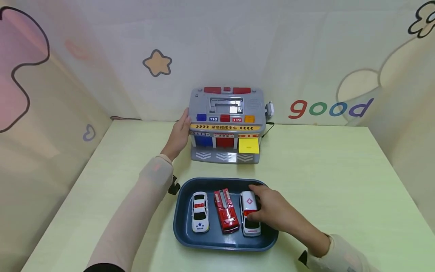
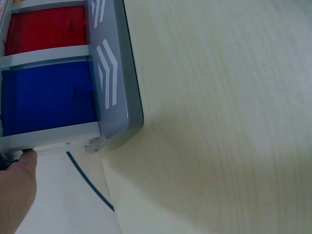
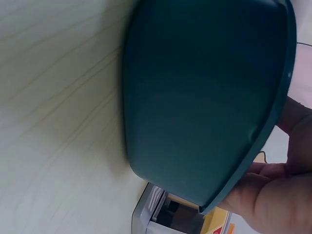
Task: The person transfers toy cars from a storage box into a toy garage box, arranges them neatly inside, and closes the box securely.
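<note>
My left hand (image 1: 178,135) rests against the left side of a grey toy emergency station (image 1: 227,127), its fingers fairly straight along the side. The station has a blue door (image 2: 48,97) and a red door (image 2: 48,30), both down, and a yellow door (image 1: 249,146) tilted outward. Over the right end of a dark blue tray (image 1: 217,243), my right hand (image 1: 276,207) grips a white toy ambulance (image 1: 250,226), thumb across its roof and fingers at its far end and right side. Beside it in the tray lie a red toy fire truck (image 1: 227,211) and a white toy police car (image 1: 200,212).
The pale green table (image 1: 326,170) runs back to a printed cloth backdrop (image 1: 238,45). A handset (image 1: 269,110) with a dark cord hangs at the station's right side. The tray stands in front of the station, with a strip of table between them.
</note>
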A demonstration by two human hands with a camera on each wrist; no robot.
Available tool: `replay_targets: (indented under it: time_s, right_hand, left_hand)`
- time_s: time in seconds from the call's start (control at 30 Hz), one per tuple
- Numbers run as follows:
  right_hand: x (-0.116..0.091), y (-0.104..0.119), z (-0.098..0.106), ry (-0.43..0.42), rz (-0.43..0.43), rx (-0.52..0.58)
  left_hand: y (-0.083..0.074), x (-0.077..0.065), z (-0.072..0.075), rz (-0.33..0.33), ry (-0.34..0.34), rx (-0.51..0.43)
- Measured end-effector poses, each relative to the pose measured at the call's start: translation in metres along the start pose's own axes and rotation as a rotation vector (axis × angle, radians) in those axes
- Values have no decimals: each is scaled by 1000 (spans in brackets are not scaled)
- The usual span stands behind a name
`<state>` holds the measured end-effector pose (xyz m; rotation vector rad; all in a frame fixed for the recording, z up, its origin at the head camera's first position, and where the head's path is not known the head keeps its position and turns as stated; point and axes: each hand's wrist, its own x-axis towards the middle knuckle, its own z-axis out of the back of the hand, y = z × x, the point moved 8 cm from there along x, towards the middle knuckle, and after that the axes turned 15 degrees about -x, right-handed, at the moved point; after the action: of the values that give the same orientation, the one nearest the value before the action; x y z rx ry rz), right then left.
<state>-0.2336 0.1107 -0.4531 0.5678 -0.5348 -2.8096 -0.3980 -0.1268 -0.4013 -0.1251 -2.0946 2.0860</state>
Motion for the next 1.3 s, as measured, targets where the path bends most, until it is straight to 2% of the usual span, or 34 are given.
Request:
replay_targets:
  time_s: [0.27, 0.43, 0.57, 0.73, 1.1, 1.3]
  right_hand:
    - [4, 3, -3, 6, -13, -62]
    - [7, 1, -3, -17, -23, -92]
    - [5, -1, -5, -33, -35, -99]
    - [9, 0, -8, -46, -33, -72]
    - [3, 0, -8, -105, -54, -38]
    - [2, 1, -8, -107, -53, -5]
  left_hand:
    - [24, 17, 10, -25, 2, -15]
    - [26, 24, 7, -52, -2, -4]
    - [29, 20, 4, -41, 5, -3]
    - [33, 15, 8, -22, -10, 12]
    - [36, 18, 10, -49, -4, -7]
    - [34, 18, 12, -59, -13, -8]
